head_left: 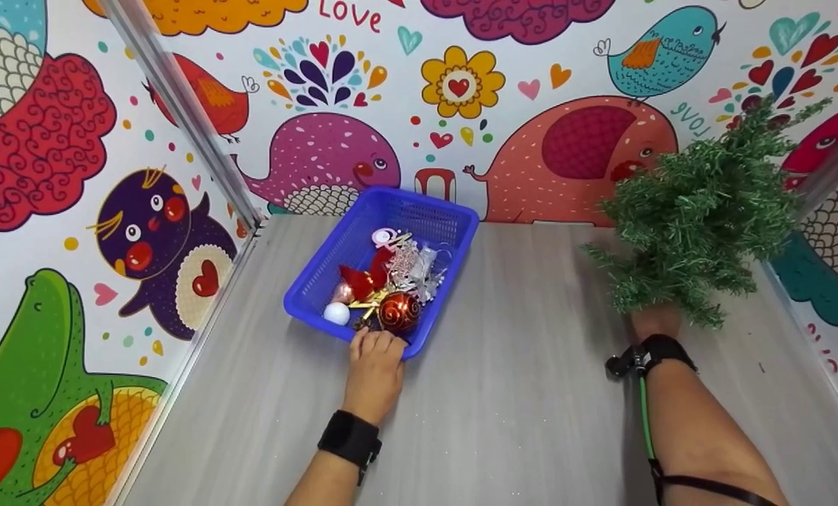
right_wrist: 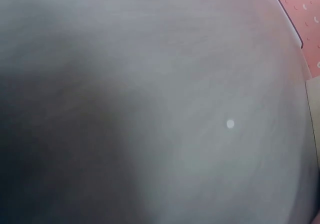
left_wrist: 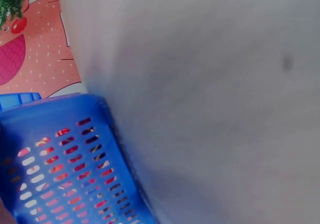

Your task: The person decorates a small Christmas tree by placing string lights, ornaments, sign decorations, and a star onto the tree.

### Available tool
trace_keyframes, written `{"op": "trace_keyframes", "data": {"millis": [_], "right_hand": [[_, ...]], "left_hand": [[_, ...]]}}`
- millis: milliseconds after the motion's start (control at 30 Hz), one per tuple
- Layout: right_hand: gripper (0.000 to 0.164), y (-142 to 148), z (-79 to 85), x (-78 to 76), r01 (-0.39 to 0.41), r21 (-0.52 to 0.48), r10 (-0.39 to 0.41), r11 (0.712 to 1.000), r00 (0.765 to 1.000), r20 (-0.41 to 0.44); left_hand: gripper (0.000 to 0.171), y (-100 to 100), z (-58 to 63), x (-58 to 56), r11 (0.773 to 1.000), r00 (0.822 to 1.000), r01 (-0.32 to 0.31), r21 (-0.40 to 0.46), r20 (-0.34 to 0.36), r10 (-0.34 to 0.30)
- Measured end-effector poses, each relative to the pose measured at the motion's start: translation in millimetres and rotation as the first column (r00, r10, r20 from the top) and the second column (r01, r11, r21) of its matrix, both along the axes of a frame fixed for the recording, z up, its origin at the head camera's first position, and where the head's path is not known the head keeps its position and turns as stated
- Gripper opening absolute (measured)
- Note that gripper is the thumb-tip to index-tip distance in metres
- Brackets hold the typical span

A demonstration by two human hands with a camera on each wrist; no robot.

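A blue plastic basket [head_left: 320,256] with slotted walls sits on the table. My left hand [head_left: 377,362] grips its near rim, with the fingers hooked over the edge. Inside lie a red ornament ball with gold swirls [head_left: 398,311], a white ball [head_left: 337,313], a red bow-like piece [head_left: 366,277] and silvery ornaments [head_left: 426,274]. The basket's slotted side [left_wrist: 75,169] fills the lower left of the left wrist view. On the right, my right hand [head_left: 656,322] reaches under the lower branches of a green artificial Christmas tree [head_left: 707,211]. Those branches hide its fingers, so I cannot tell their hold.
The grey wood-look table [head_left: 524,393] runs between basket and tree. Printed cartoon panels [head_left: 454,154] close off the back and sides, with a metal corner post [head_left: 180,112] at left. In the right wrist view, a blurred grey surface [right_wrist: 210,94] takes up most of the frame.
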State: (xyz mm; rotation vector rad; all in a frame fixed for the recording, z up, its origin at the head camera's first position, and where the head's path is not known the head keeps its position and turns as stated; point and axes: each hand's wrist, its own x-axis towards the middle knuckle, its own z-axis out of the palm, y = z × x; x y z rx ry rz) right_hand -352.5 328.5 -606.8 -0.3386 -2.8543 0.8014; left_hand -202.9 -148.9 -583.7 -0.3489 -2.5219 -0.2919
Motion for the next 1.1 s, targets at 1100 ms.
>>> {"op": "trace_keyframes", "data": {"millis": [1100], "right_hand": [[0.037,22.2,-97.2,7.2,-0.197,0.053,0.184,0.979,0.965,0.188]], "left_hand": [[0.024,7.1,-6.3,14.2,0.994,0.997,-0.069,-0.085,-0.025,0.067]]}}
